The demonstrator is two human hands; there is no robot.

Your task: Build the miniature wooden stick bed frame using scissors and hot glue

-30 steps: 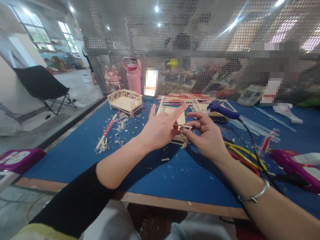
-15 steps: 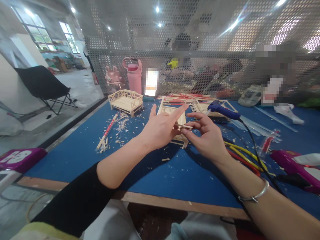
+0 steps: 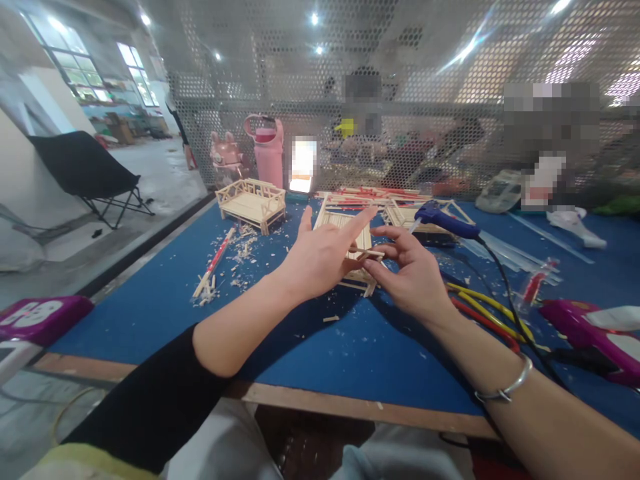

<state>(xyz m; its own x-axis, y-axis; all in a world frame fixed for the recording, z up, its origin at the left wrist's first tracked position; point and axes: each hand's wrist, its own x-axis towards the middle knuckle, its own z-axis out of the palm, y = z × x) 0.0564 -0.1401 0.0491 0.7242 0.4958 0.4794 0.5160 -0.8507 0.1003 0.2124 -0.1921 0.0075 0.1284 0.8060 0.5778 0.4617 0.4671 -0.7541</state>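
Observation:
Both hands meet over a small furniture model (image 3: 345, 220) built of thin wooden sticks. My left hand (image 3: 323, 260) pinches a short wooden stick (image 3: 373, 253) near its left end, index finger pointing out and thumb-side partly hidden. At the stick's right end, my right hand (image 3: 410, 273) closes thumb and fingers around it. Part of the model lies hidden beneath my left hand. Just behind my right hand, a blue glue gun (image 3: 447, 220) rests on another stick model (image 3: 395, 213).
A finished-looking stick bench (image 3: 253, 203) stands back left, near a pink bottle (image 3: 269, 153). Red-and-wood sticks (image 3: 370, 197) lie along the back. Scraps (image 3: 243, 250) litter the blue table (image 3: 165, 300). Yellow-handled pliers (image 3: 493, 310), clear glue sticks (image 3: 515, 253) and a dark cable (image 3: 510, 293) lie right.
My right hand and wrist have shifted very slightly to the left. The stick stays between both hands, and my left hand has hardly moved.

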